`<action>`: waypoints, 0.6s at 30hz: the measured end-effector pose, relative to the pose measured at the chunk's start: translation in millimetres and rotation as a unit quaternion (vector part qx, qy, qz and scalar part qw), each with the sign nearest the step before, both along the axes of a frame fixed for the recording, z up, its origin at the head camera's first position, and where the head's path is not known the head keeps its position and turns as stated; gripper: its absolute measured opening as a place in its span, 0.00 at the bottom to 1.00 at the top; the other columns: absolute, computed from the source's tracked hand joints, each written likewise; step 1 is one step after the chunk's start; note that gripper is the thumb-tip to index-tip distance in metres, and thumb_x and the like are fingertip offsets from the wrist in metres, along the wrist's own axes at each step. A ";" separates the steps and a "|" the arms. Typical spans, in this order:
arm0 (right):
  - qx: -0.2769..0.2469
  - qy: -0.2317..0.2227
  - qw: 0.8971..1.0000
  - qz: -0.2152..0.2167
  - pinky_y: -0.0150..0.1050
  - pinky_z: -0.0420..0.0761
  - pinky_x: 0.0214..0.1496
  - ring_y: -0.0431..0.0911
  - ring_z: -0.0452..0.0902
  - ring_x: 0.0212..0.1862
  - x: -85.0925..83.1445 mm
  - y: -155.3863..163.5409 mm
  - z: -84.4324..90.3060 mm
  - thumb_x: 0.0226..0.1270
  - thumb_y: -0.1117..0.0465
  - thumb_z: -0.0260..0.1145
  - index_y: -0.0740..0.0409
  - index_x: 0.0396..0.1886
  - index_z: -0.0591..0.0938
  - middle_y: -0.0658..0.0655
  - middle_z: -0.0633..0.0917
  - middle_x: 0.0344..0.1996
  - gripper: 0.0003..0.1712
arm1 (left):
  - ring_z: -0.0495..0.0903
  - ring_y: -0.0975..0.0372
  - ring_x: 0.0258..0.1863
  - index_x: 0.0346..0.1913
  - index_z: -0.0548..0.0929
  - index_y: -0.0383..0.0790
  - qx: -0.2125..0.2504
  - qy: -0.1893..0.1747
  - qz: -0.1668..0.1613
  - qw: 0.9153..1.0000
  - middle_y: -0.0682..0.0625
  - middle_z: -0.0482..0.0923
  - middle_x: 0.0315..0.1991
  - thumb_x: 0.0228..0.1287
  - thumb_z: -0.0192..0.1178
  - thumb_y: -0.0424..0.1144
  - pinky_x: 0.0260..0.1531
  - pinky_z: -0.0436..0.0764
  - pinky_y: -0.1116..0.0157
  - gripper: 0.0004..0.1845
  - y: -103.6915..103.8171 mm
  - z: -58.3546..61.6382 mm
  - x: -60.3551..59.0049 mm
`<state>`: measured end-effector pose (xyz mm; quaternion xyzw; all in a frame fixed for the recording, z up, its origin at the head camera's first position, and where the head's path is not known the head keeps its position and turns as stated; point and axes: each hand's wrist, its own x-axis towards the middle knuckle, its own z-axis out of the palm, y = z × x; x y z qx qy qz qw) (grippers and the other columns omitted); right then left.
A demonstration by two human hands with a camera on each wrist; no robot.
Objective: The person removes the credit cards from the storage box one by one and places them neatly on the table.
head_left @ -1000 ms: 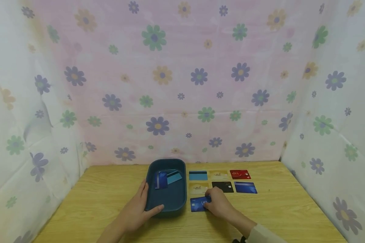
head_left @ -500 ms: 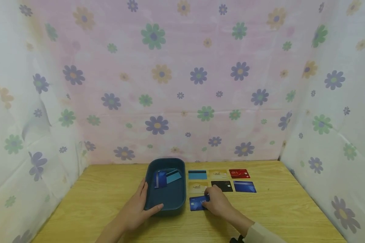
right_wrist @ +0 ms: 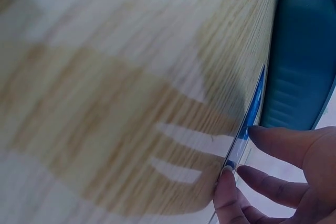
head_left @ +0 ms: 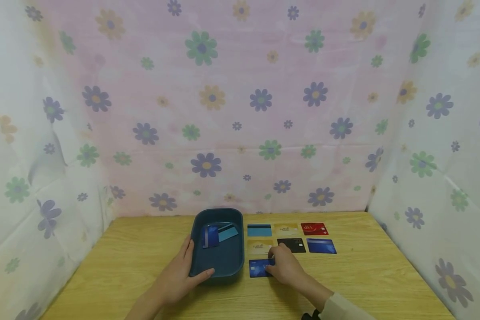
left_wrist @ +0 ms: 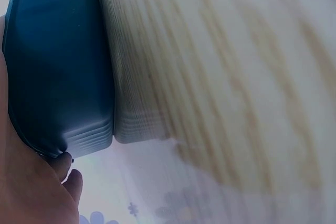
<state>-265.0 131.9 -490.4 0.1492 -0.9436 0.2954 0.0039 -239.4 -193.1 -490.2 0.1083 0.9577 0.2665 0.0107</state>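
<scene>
Right hand [head_left: 286, 266] pinching the dark blue plastic card [head_left: 258, 268] by its right end, thumb under the near edge, fingers on top. Card flat or barely lifted on the pale wooden table [head_left: 384, 275], long axis left-right, just right of the dark teal oval plastic tray [head_left: 218, 271]. Left hand [head_left: 182, 273] gripping the tray's near left rim, thumb along the front.

Seven cards visible: two inside the tray, five laid in rows beyond the pinched one... eight with it.

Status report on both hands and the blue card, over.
Left hand grips blue tray rim. Right hand pinches blue card at its edge, card by the tray. Nothing between card and tray.
</scene>
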 end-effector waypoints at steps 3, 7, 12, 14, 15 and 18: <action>0.001 0.000 1.000 -0.001 0.51 0.82 0.45 0.49 0.76 0.41 -0.5 0.5 -1.5 0.56 0.66 0.79 0.66 0.37 0.85 0.58 0.78 0.37 0.13 | 0.50 0.39 0.79 0.81 0.43 0.30 0.001 0.001 0.000 1.000 0.39 0.33 0.83 0.62 0.55 0.77 0.71 0.62 0.38 0.65 -0.3 -0.8 -0.5; -0.001 0.002 1.000 0.000 0.51 0.82 0.45 0.50 0.76 0.41 -0.9 1.3 -2.5 0.56 0.66 0.79 0.66 0.37 0.84 0.58 0.78 0.36 0.13 | 0.51 0.39 0.78 0.81 0.43 0.30 0.001 0.001 0.001 1.000 0.39 0.33 0.83 0.62 0.55 0.77 0.71 0.62 0.38 0.65 -0.7 -1.4 -1.1; -0.008 0.003 1.000 0.000 0.50 0.81 0.43 0.48 0.74 0.39 -0.3 1.7 -2.2 0.56 0.66 0.79 0.65 0.36 0.84 0.58 0.77 0.36 0.12 | 0.51 0.39 0.78 0.82 0.43 0.31 0.000 0.002 0.001 1.000 0.38 0.34 0.83 0.61 0.55 0.77 0.70 0.62 0.38 0.65 -0.4 -0.8 -1.4; -0.010 0.003 1.000 0.001 0.50 0.80 0.43 0.49 0.73 0.39 0.2 1.7 -1.9 0.56 0.66 0.78 0.65 0.36 0.84 0.58 0.77 0.36 0.12 | 0.51 0.39 0.78 0.82 0.43 0.31 -0.003 0.005 0.002 1.000 0.38 0.34 0.83 0.61 0.55 0.77 0.70 0.62 0.38 0.65 -0.4 -0.7 -1.6; -0.011 0.003 1.000 0.002 0.50 0.80 0.43 0.49 0.73 0.39 0.5 1.8 -1.5 0.56 0.66 0.78 0.66 0.36 0.84 0.58 0.77 0.36 0.12 | 0.51 0.39 0.78 0.82 0.43 0.31 -0.003 0.005 0.002 1.000 0.37 0.35 0.83 0.61 0.55 0.78 0.70 0.62 0.38 0.65 -0.4 -0.9 -1.7; -0.014 0.002 1.000 0.005 0.50 0.80 0.42 0.49 0.73 0.39 1.1 1.9 -1.1 0.56 0.67 0.78 0.66 0.36 0.83 0.58 0.77 0.36 0.12 | 0.51 0.38 0.78 0.82 0.43 0.30 -0.005 0.003 0.003 1.000 0.37 0.35 0.83 0.61 0.55 0.78 0.70 0.62 0.38 0.66 -0.9 -1.7 -1.8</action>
